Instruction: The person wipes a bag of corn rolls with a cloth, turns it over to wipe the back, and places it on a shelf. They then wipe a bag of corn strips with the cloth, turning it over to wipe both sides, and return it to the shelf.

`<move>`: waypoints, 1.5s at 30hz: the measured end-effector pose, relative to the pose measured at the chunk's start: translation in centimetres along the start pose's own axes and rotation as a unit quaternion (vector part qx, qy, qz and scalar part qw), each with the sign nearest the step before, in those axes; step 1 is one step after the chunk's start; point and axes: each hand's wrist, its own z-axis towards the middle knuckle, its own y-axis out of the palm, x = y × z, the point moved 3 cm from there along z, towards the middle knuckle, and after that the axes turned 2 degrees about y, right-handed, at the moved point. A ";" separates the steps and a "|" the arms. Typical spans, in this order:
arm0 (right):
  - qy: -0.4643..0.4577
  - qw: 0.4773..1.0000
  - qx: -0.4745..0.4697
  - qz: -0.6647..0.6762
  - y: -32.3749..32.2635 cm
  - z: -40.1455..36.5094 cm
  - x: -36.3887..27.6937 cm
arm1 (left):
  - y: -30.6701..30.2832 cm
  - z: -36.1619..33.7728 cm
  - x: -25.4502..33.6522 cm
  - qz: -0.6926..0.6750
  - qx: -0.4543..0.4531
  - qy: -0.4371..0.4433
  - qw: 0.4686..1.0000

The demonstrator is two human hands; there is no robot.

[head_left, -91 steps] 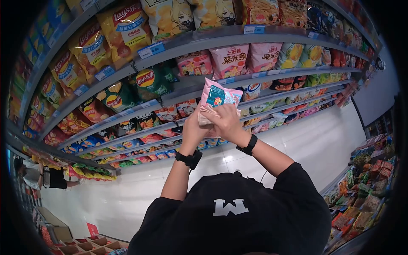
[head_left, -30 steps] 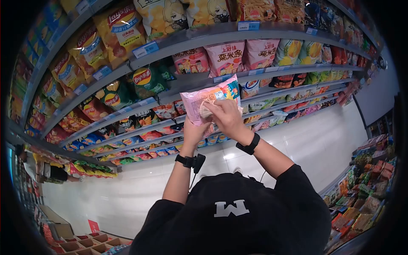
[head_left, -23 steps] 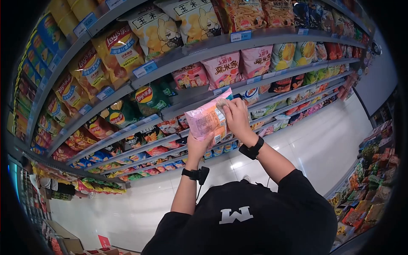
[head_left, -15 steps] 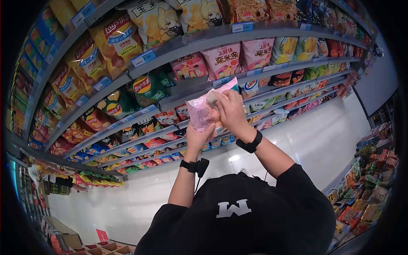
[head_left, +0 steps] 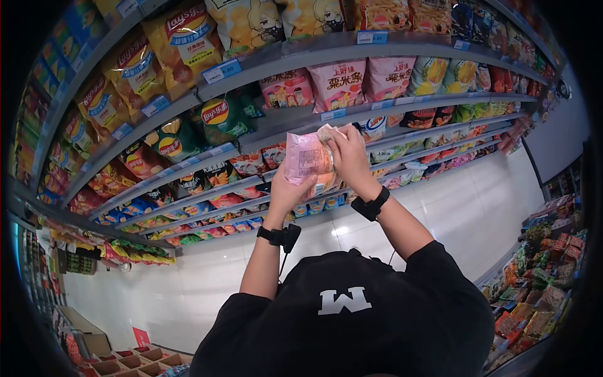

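Observation:
A pink snack bag (head_left: 309, 156) with printed text on its back is held up in front of the shelves. My left hand (head_left: 290, 193) grips its lower left side, thumb across the front. My right hand (head_left: 350, 157) is closed on a small pale crumpled cloth (head_left: 325, 133), pressed against the bag's upper right part. The right hand covers that side of the bag. Each wrist wears a black band. Just behind the bag are shelf edges and small bags of snacks.
Tiered shelves of snack bags curve across the front, with pink bags (head_left: 337, 87), yellow chip bags (head_left: 182, 41) and green chip bags (head_left: 225, 119). Price tags (head_left: 221, 71) line the edges. Packaged goods (head_left: 540, 283) lie at right. A compartmented box (head_left: 135, 361) stands lower left.
My right hand and the cloth have shifted slightly, and the bag is turned more upright, showing more of its printed back. The shelves have moved a little in view.

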 end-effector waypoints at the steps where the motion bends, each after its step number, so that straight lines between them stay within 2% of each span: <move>1: -0.001 1.000 -0.001 -0.001 0.1 -0.1 0.6 | 0.0 -0.1 -0.4 -0.001 0.001 0.000 1.000; 3: 0.044 0.998 -0.033 0.004 0.2 0.6 1.1 | 0.1 0.1 -1.0 0.004 0.000 0.016 1.000; 4: 0.072 0.994 -0.047 0.065 0.1 0.8 0.8 | 0.1 0.1 -1.1 0.003 0.003 0.015 1.000; 5: 0.072 0.994 -0.049 0.065 0.1 0.8 0.0 | 0.1 0.0 -1.4 0.018 -0.013 0.007 1.000; 7: 0.019 0.968 -0.075 0.239 -0.2 1.2 -2.6 | 0.3 0.1 -1.3 0.033 -0.029 -0.001 0.999; 8: -0.028 0.985 -0.061 0.159 -0.5 1.3 -3.3 | 0.3 0.0 -1.1 0.023 -0.022 0.009 0.999; 9: -0.027 0.985 -0.062 0.159 -0.6 1.3 -3.0 | 0.3 0.0 -0.8 0.014 -0.015 0.019 1.000; 11: -0.032 0.997 -0.059 0.035 -0.9 1.5 -1.9 | 0.2 -0.1 -0.5 -0.015 -0.018 0.018 1.000; 15: 0.022 0.995 -0.053 -0.078 -0.9 1.0 1.3 | 0.7 -0.2 -0.8 -0.063 -0.005 0.005 0.998; 17: 0.032 0.998 -0.038 -0.034 -0.6 0.9 1.4 | 1.3 -0.1 -1.0 -0.090 0.007 0.000 0.996; 19: -0.029 0.995 0.006 0.100 -1.6 1.0 -1.5 | 1.9 -0.2 -0.9 -0.114 0.018 -0.010 0.993; 20: -0.096 0.992 -0.029 0.077 -2.0 0.8 -3.3 | 2.1 -0.1 -0.5 -0.040 0.028 0.015 0.999; 21: -0.094 0.992 -0.029 0.077 -1.8 0.3 -3.3 | 2.2 -0.1 -0.1 0.035 0.037 0.042 0.998; 22: -0.185 0.979 -0.054 0.059 -1.3 -0.2 -3.7 | 2.3 -0.2 -0.2 -0.034 0.039 0.053 0.997; 23: -0.275 0.958 -0.077 0.039 -0.8 -0.8 -4.0 | 2.3 0.0 -0.2 -0.032 0.037 0.053 0.997; 25: -0.255 0.964 -0.068 0.034 -0.3 -0.9 -3.2 | 2.6 0.3 -0.1 0.012 0.025 0.002 1.000; 27: -0.148 0.989 0.031 0.000 -0.3 -0.3 -2.2 | 2.9 0.3 -0.2 0.013 0.034 0.002 0.999; 28: -0.102 0.993 0.051 0.021 -0.4 -0.2 -2.3 | 3.0 0.2 -0.6 0.006 0.029 -0.010 1.000; 30: -0.136 0.990 0.017 0.041 -0.3 -0.8 -2.5 | 2.8 0.2 -1.7 -0.001 0.028 -0.023 0.999; 31: -0.167 0.984 -0.013 0.060 -0.1 -1.1 -2.8 | 2.5 0.1 -2.1 0.000 0.033 0.011 0.999; 32: -0.250 0.960 -0.074 0.099 0.2 -1.6 -3.3 | 2.2 0.1 -2.6 0.001 0.036 0.045 0.998; 35: -0.248 0.967 -0.032 0.038 -0.2 -1.4 -3.0 | 2.4 -0.5 0.6 0.090 0.038 0.002 0.995; 36: -0.211 0.976 0.013 0.053 -0.2 -0.8 -2.8 | 2.6 -0.5 1.1 0.096 0.055 0.010 0.994; 37: -0.211 0.976 0.012 0.051 0.0 -0.6 -3.1 | 2.7 -0.5 1.0 0.095 0.054 0.010 0.994; 39: -0.079 0.991 0.095 0.043 -0.4 0.0 -3.0 | 2.9 -0.5 0.7 0.081 0.049 -0.019 0.995; 41: -0.080 0.992 0.085 0.047 -0.6 0.1 -3.2 | 2.9 -0.8 0.9 0.084 0.056 -0.014 0.995; 43: -0.210 0.974 0.007 0.083 -0.7 -0.5 -4.0 | 2.3 -0.8 0.8 0.091 0.059 -0.009 0.994; 44: -0.259 0.962 -0.001 0.081 -0.6 -0.7 -4.5 | 1.9 -0.8 0.5 0.084 0.024 0.003 0.996; 45: -0.258 0.963 -0.002 0.081 -0.5 -0.8 -4.3 | 1.9 -0.9 0.9 0.076 -0.010 0.014 0.997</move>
